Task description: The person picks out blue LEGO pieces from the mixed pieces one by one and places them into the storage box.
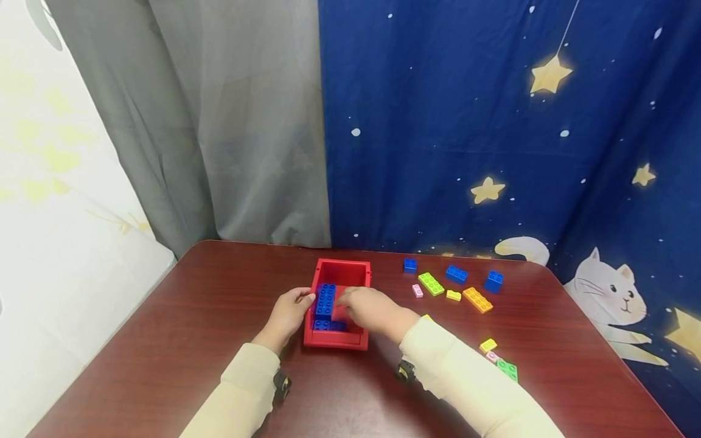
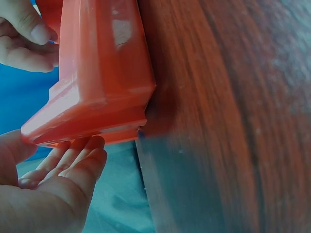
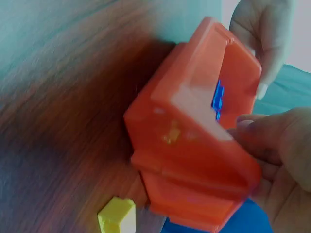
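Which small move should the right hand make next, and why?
If the right hand holds nothing, which I cannot see, it should probably move from the red box toward the nearest blue brick outside: the visible bricks inside are all blue, and this one lies on the table.

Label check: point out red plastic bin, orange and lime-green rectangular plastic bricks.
Red plastic bin [image 1: 336, 340]: head view, near end wall.
Orange rectangular plastic brick [image 1: 477, 300]: head view, studded top.
Lime-green rectangular plastic brick [image 1: 431, 283]: head view, studded top.
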The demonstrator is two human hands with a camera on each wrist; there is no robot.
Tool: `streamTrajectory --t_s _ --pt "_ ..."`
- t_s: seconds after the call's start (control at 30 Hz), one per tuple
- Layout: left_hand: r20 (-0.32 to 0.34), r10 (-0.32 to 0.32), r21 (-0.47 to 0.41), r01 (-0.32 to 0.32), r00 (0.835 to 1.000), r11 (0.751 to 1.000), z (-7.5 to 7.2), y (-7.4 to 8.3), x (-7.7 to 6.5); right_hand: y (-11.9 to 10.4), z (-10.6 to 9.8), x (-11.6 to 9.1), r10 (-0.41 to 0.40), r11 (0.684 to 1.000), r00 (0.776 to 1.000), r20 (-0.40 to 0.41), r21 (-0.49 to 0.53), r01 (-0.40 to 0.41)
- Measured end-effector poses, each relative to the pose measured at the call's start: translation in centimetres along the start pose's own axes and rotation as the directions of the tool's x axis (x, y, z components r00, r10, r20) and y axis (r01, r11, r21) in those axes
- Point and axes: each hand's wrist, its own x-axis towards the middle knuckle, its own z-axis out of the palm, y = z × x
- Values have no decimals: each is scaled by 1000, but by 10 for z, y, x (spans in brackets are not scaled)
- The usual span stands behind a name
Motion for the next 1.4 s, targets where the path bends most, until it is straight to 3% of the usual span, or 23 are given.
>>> streamTrajectory --t_s 0.17,0.33,0.67,0.9,1.13,1.4 --pt "13 -21 -5 21 1000 1000 -1 0 -1 9 -4 -4 2 998 998 -56 68 2" --pt "21 -34 -15 35 999 999 -1 1 -2 16 -10 -7 23 997 989 -143 75 -13" --pt "26 -51 -39 52 998 998 0 -1 -2 41 -13 -6 163 984 932 -324 127 -128" --pt "23 -32 -49 33 999 998 0 -1 -1 57 -14 -6 243 966 908 -340 170 -195" --pt "16 -29 -36 30 999 999 1 -1 0 82 -12 -2 297 954 877 -377 143 -262" --pt "13 -24 -41 25 1000 999 1 -1 0 110 -13 -1 418 908 847 -327 155 -389"
